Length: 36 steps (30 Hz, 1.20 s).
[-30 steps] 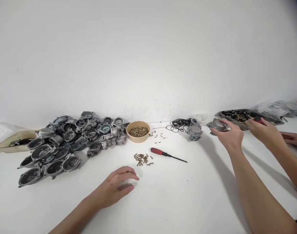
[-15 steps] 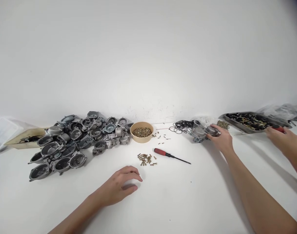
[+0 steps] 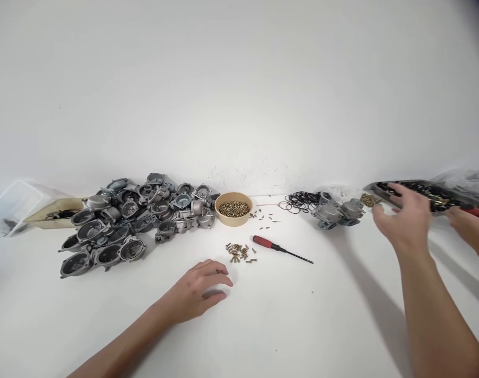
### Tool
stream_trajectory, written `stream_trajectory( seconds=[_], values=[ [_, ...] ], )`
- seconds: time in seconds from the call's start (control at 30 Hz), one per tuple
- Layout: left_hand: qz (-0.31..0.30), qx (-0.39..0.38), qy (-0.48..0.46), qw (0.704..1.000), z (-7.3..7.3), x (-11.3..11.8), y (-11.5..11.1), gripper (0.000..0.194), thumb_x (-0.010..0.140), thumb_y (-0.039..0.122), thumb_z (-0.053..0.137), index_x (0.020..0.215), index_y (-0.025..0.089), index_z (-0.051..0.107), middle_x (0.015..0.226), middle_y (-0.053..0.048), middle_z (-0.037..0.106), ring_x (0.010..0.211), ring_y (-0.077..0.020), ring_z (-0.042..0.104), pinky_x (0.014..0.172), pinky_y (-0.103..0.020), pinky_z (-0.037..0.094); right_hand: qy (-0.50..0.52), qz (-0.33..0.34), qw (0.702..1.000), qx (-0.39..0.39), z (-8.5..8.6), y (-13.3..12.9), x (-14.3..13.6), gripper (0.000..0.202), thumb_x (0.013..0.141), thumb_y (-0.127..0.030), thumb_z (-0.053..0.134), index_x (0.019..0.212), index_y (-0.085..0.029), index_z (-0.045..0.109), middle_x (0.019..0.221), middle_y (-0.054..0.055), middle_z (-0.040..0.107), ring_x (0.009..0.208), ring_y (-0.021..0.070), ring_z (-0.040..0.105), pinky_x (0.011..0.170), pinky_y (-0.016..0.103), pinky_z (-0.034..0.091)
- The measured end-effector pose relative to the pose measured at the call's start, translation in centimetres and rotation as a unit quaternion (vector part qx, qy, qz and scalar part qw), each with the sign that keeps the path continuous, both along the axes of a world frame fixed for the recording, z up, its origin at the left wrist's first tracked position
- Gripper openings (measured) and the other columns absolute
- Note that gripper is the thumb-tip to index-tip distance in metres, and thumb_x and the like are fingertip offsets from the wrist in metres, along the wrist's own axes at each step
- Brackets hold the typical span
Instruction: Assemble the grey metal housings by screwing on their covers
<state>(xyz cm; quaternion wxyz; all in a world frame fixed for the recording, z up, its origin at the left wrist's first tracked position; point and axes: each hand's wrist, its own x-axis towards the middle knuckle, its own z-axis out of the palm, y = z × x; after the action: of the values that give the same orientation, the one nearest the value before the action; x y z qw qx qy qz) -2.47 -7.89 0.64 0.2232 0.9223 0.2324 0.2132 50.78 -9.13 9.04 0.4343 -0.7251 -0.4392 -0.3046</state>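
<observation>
Here the right hand [image 3: 406,223] hovers with fingers spread, holding nothing, near the tray [image 3: 375,187]; the carburettors [image 3: 337,212] sit just left of it, apart; the left hand [image 3: 195,294] rests flat and empty below the screws [image 3: 239,253]; a careless sweep could probably scatter those; a co-worker's hand [image 3: 469,226] crowds the tray.

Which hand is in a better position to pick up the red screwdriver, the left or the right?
Probably the left. The left hand rests open on the table just before the red screwdriver, while the right hand is far off, near the tray.
</observation>
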Motion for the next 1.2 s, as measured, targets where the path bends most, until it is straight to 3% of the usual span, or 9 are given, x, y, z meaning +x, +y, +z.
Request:
stream_trajectory(
  seconds=[0.07,0.13,0.23,0.4,0.53,0.7,0.83,1.03,1.2],
  values=[
    [0.003,0.026,0.011,1.000,0.0,0.2,-0.1,0.019,0.096,0.019,0.062,0.112,0.027,0.069,0.121,-0.007,0.065,0.108,-0.0226,0.064,0.096,-0.039,0.051,-0.026,0.021,0.997,0.072,1.2,-0.1,-3.2,0.044,0.079,-0.022,0.060,0.121,-0.013,0.071,0.109,0.017,0.066,0.086,0.0226,0.067,0.080,0.034,0.055],
    [0.000,0.038,0.018,0.999,0.1,0.5,-0.3,0.018,0.096,0.020,0.063,0.111,0.027,0.069,0.120,-0.007,0.066,0.109,-0.0231,0.063,0.095,-0.040,0.051,-0.063,0.107,0.990,0.069,1.2,0.1,-7.6,0.028,0.087,-0.026,0.057,0.104,-0.014,0.075,0.091,0.012,0.069,0.072,0.0198,0.063,0.075,0.034,0.055],
    [-0.001,0.047,0.022,0.999,0.3,0.9,-0.7,0.019,0.095,0.022,0.065,0.112,0.027,0.070,0.124,-0.008,0.066,0.116,-0.0251,0.062,0.100,-0.041,0.050,-0.076,0.304,0.944,-0.105,-1.2,0.4,-14.9,0.024,0.095,-0.029,0.053,0.104,-0.020,0.073,0.094,0.008,0.071,0.071,0.0172,0.063,0.066,0.029,0.053],
    [0.009,0.055,0.041,0.998,0.4,0.9,-0.8,0.029,0.093,0.029,0.069,0.121,0.027,0.068,0.139,-0.010,0.059,0.129,-0.0299,0.055,0.107,-0.045,0.050,-0.139,0.383,0.842,-0.353,-6.7,1.0,-21.9,0.042,0.095,-0.026,0.054,0.136,-0.030,0.063,0.113,0.010,0.066,0.096,0.0261,0.064,0.080,0.038,0.055],
    [-0.011,0.047,0.057,0.997,0.4,0.5,-0.3,0.032,0.095,0.029,0.066,0.127,0.028,0.066,0.146,-0.010,0.054,0.135,-0.0299,0.051,0.113,-0.048,0.047,-0.079,0.398,0.817,-0.409,-6.9,1.3,-20.7,0.054,0.097,-0.016,0.043,0.143,-0.040,0.056,0.111,0.007,0.064,0.092,0.0218,0.064,0.083,0.037,0.054],
    [-0.004,0.042,0.050,0.998,0.0,0.0,0.3,0.028,0.099,0.028,0.060,0.127,0.027,0.068,0.145,-0.009,0.058,0.135,-0.0278,0.054,0.116,-0.048,0.046,0.142,0.473,0.795,-0.353,-3.3,1.3,-17.7,0.042,0.096,-0.032,0.053,0.137,-0.032,0.060,0.102,0.004,0.063,0.079,0.0166,0.061,0.073,0.033,0.053],
    [0.047,0.056,0.051,0.996,-0.5,-0.3,0.7,0.029,0.102,0.028,0.055,0.128,0.027,0.067,0.145,-0.008,0.059,0.137,-0.0274,0.053,0.118,-0.050,0.044,0.305,0.527,0.722,-0.329,-1.7,1.1,-17.1,0.034,0.095,-0.044,0.059,0.121,-0.022,0.062,0.075,0.000,0.057,0.064,0.0138,0.055,0.058,0.027,0.047],
    [0.101,0.071,0.078,0.989,-0.9,-0.5,0.9,0.038,0.102,0.032,0.056,0.139,0.032,0.060,0.156,-0.003,0.048,0.144,-0.0270,0.046,0.123,-0.052,0.037,0.440,0.545,0.601,-0.385,-4.0,1.9,-17.9,0.039,0.087,-0.051,0.072,0.101,-0.022,0.051,0.071,0.000,0.064,0.058,0.0135,0.059,0.056,0.027,0.049],
    [0.122,0.076,0.058,0.988,-1.3,-0.7,1.3,0.032,0.102,0.031,0.055,0.132,0.029,0.065,0.148,-0.006,0.057,0.137,-0.0255,0.054,0.121,-0.053,0.039,0.455,0.530,0.584,-0.413,-6.2,2.8,-18.6,0.049,0.081,-0.058,0.075,0.099,-0.020,0.050,0.072,0.001,0.066,0.056,0.0138,0.061,0.052,0.025,0.049]
  ],
)
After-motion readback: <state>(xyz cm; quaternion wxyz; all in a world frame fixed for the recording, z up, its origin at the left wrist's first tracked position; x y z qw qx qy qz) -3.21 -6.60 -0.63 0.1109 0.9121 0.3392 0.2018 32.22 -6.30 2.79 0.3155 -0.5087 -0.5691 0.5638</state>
